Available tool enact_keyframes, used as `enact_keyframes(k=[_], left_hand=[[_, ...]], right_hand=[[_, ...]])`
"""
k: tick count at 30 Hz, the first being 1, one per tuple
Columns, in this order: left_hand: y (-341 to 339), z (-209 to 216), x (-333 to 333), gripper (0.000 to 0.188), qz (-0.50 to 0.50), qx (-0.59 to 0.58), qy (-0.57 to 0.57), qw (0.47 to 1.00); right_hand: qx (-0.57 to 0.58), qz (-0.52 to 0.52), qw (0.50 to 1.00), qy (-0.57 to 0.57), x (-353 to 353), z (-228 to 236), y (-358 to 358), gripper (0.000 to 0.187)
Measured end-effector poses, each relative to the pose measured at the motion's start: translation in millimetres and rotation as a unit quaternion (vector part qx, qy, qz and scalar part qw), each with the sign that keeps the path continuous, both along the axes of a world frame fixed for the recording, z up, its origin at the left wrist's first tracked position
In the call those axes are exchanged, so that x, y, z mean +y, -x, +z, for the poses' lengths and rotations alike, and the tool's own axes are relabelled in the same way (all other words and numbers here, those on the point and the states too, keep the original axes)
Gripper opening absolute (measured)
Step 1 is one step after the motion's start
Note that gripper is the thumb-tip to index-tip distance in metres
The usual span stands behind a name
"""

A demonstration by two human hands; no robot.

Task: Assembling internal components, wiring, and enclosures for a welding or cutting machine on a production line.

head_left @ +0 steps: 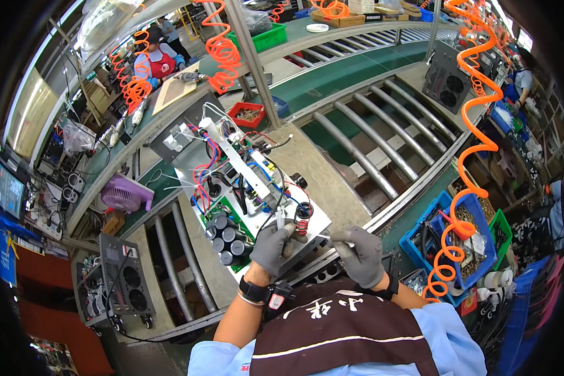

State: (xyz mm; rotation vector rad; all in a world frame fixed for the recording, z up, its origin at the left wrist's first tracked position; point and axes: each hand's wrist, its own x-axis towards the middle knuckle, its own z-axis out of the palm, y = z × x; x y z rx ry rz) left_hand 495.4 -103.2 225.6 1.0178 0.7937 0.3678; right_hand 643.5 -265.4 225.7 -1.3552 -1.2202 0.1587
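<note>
In front of me lies an open machine chassis (313,220) with a white inner plate, bundled wires and a green circuit board (229,216) carrying several black capacitors (222,235). My left hand (273,248), in a grey glove, is closed at the chassis's near edge, beside a coil with red windings (302,226). A white wire end or sleeve (281,219) rises by its fingertips; what it grips is hidden. My right hand (361,255), also gloved in grey, is apart from it, just right of the chassis corner. Its fingers are drawn together; anything between them is too small to make out.
The chassis rests on a board (332,169) over a roller conveyor (382,141). At right stand blue bins (476,247) of small parts, below a hanging orange coiled hose (467,125). A purple fan (122,193) and a finished-looking grey machine (128,276) are left. A co-worker (160,59) sits far left.
</note>
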Motion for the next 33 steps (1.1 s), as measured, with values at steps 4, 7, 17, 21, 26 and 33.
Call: enact_keyframes(k=[4,7,17,21,26,33], left_hand=[[-6,-5,1,0.018,0.000,-0.006,0.017,1.000],[-7,-6,2,0.017,-0.018,0.018,-0.017,1.000],[-5,-10,-1,0.015,0.005,0.044,-0.172,0.984],[-9,-21,-1,0.023,0.081,0.030,-0.119,0.989],[-14,-33,4,0.028,0.083,0.065,-0.120,0.987],[-20,-43,14,0.016,0.115,0.087,-0.038,0.989]], right_hand=[[0.124,-0.002,0.991,0.057,-3,-15,2,0.016],[0.232,0.017,0.967,0.104,-1,-27,1,0.018],[0.230,0.020,0.955,0.186,12,-37,0,0.018],[-0.023,0.003,0.991,0.132,20,-27,7,0.016],[-0.134,-0.001,0.989,0.068,37,-25,14,0.016],[-0.175,0.081,0.981,0.016,37,-29,17,0.019]])
